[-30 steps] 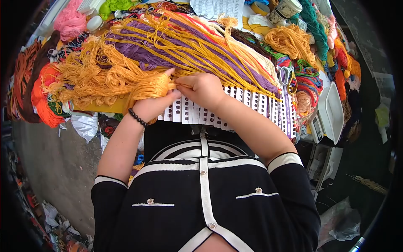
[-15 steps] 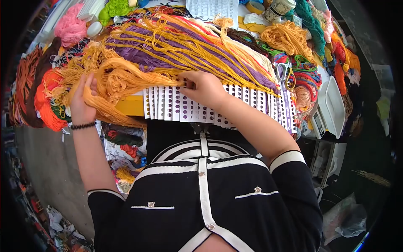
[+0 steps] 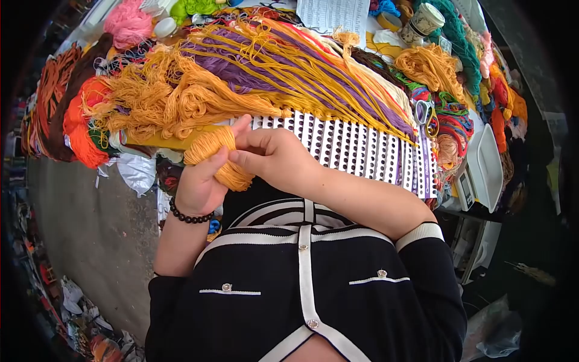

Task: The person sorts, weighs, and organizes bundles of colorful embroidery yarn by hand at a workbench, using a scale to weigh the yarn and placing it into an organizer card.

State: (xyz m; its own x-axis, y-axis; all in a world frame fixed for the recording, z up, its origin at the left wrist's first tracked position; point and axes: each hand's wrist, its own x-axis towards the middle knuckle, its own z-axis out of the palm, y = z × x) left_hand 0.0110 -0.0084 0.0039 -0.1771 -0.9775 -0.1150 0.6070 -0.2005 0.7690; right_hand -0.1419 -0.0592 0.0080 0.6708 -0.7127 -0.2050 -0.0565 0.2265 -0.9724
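Observation:
A light-orange skein of thread (image 3: 208,145), looped into a thick bundle, is in front of my body, just off the table's near edge. My left hand (image 3: 202,188), with a dark bead bracelet at the wrist, grips it from the left. From the other side, my right hand (image 3: 282,158) has its thumb and fingers closed at the skein's right side; some fingertips are hidden. Behind both hands, white cards with rows of punched holes (image 3: 338,148) line the table edge. Orange strands (image 3: 196,99) lie loose to the left and run to the leftmost cards.
Yellow and purple threads (image 3: 271,66) fan across the table behind the cards. Scissors (image 3: 424,111) lie at the right, near a white tray scale (image 3: 482,169). At the back are a printed sheet (image 3: 332,15) and a patterned cup (image 3: 425,23).
My left hand has come right and toward my body, and the orange thread there is now a compact skein. My right hand has left the card edge and joined it.

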